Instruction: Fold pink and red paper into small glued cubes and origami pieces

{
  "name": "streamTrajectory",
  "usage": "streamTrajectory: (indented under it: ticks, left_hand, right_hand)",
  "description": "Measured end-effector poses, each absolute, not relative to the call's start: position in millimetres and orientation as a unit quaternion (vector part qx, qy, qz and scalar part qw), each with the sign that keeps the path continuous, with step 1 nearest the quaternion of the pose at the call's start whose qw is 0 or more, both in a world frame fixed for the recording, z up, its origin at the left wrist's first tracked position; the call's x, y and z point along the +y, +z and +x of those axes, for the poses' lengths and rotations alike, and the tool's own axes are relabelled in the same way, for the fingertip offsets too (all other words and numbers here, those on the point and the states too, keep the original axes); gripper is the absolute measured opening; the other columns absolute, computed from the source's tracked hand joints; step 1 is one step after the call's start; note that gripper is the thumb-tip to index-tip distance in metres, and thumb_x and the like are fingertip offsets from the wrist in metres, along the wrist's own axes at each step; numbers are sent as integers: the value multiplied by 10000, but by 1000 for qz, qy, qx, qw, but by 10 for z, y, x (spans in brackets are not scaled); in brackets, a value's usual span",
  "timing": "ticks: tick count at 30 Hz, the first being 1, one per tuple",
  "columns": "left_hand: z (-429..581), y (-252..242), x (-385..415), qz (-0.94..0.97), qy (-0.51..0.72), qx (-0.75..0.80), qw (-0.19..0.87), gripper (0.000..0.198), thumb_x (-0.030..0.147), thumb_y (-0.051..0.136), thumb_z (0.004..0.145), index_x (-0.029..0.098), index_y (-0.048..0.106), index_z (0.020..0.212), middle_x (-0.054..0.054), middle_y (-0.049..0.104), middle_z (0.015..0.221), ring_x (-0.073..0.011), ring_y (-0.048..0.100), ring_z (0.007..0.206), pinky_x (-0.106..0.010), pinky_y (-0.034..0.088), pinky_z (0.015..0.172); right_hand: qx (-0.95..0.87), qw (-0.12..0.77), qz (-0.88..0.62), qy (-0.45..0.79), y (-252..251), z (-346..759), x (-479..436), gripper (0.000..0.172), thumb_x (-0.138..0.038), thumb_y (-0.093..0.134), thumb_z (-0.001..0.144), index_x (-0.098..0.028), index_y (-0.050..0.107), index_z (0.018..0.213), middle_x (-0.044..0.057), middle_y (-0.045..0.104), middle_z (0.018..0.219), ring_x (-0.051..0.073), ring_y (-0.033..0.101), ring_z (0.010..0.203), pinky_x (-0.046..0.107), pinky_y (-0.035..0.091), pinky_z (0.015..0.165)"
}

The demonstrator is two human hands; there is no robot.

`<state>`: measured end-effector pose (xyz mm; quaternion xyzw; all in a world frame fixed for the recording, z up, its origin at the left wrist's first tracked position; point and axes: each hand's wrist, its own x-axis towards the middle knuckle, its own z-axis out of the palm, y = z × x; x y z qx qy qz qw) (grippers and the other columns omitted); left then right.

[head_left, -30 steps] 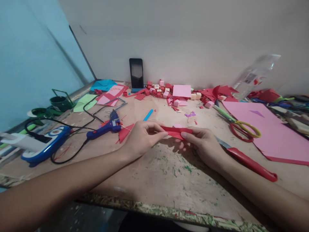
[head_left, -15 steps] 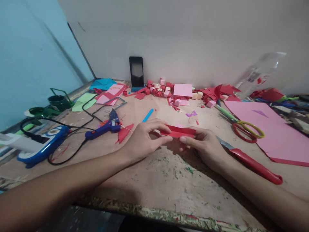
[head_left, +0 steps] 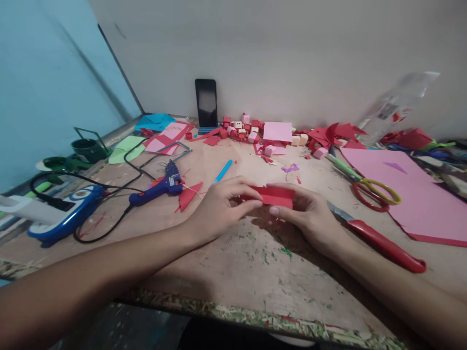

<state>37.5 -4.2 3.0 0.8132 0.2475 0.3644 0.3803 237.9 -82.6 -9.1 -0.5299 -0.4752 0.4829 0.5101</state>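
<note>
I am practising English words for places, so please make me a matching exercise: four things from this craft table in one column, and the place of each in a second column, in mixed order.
1. folded red paper
2. blue glue gun
3. scissors
4. phone

A. upright at the back wall
B. at the left edge of the large pink sheet
C. between the left hand and the right hand
D. left of the left hand

Pairs: 1-C, 2-D, 3-B, 4-A.

Dim, flat indoor light, grey cast on the wall [head_left: 292,58], soft shadow on the table [head_left: 255,262] under the right hand [head_left: 310,216], red paper [head_left: 278,196] fairly sharp, edges bent by wide lens, bottle [head_left: 397,104] smeared, mild grain.
</note>
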Motion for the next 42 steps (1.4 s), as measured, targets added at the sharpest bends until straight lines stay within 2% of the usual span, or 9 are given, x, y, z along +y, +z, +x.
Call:
streamTrajectory:
  ticks: [2, 6, 11, 14, 18, 27, 32, 36, 42]
  left_hand:
    - [372, 25, -28, 804, 378, 254, 382, 74, 180, 728, 911, 193, 796, 884, -30, 759, 1013, -174, 696, 971, -281, 530, 885]
    - [368, 14, 10, 765, 418, 269, 410, 60, 201, 747, 890, 178, 801, 874, -32, 764, 980, -156, 685, 885, -260, 516, 786]
    - [374, 19, 28, 723, 443, 301, 437, 61, 228, 798, 835, 168, 807, 828, -32, 768, 903, -151, 661, 805, -267, 487, 731]
    - [376, 18, 19, 716, 431, 301, 459, 54, 228, 803, 822, 175, 812, 828, -23, 767, 864, -144, 655, 768, -256, 479, 681]
    - [375, 16, -2, 712, 416, 291, 485, 64, 234, 812, 814, 175, 810, 789, -11, 758, 805, -126, 647, 711, -229, 481, 640]
    - [392, 27, -28, 704, 410, 285, 505, 64, 218, 822, 800, 165, 811, 768, -15, 760, 788, -112, 638, 679, -215, 468, 625]
    - [386, 17, -29, 700, 410, 278, 515, 55, 216, 823, 803, 168, 816, 777, -17, 772, 785, -119, 667, 686, -212, 493, 632]
    - [383, 27, -33, 693, 415, 273, 522, 49, 212, 820, 809, 171, 821, 781, -20, 789, 794, -130, 699, 713, -214, 519, 659]
    - [391, 62, -65, 699, 422, 298, 494, 87, 208, 806, 819, 162, 816, 746, -30, 790, 758, -138, 707, 689, -214, 517, 621]
  right_hand:
    - [-473, 542, -515, 467, -99, 2374, -830, 605, -353, 894, 766, -268, 585, 1280, 19, 778, 921, 167, 720, 654, 285, 584, 612]
    - [-468, 593, -474, 452, -108, 2360, -834, 523, -300, 874, 799, -321, 478, 1142, -17, 736, 1049, 134, 716, 642, 247, 573, 579]
    - [-471, 597, -490, 427, -154, 2386, -828, 327, -337, 871, 815, -268, 639, 1035, -6, 722, 1008, 144, 721, 715, 267, 613, 641]
    - [-484, 583, -510, 407, -168, 2399, -825, 289, -341, 878, 810, -276, 750, 1060, 7, 754, 966, 152, 731, 732, 265, 616, 656]
    - [-484, 571, -526, 403, -141, 2395, -831, 247, -348, 886, 797, -289, 815, 1026, 14, 786, 908, 148, 731, 705, 237, 599, 612]
    - [-479, 559, -541, 407, -112, 2385, -836, 258, -357, 933, 711, -290, 848, 945, 20, 813, 904, 157, 739, 751, 230, 588, 640]
    - [-501, 539, -574, 360, -133, 2411, -832, 170, -390, 906, 731, -274, 859, 847, 22, 797, 803, 156, 703, 717, 249, 558, 648]
    - [-502, 542, -575, 351, -143, 2426, -831, 131, -377, 890, 750, -275, 861, 827, 21, 802, 805, 148, 689, 705, 258, 549, 682]
    - [-461, 567, -567, 380, -126, 2361, -839, 142, -353, 910, 739, -241, 855, 807, 16, 764, 710, 131, 652, 611, 242, 542, 615]
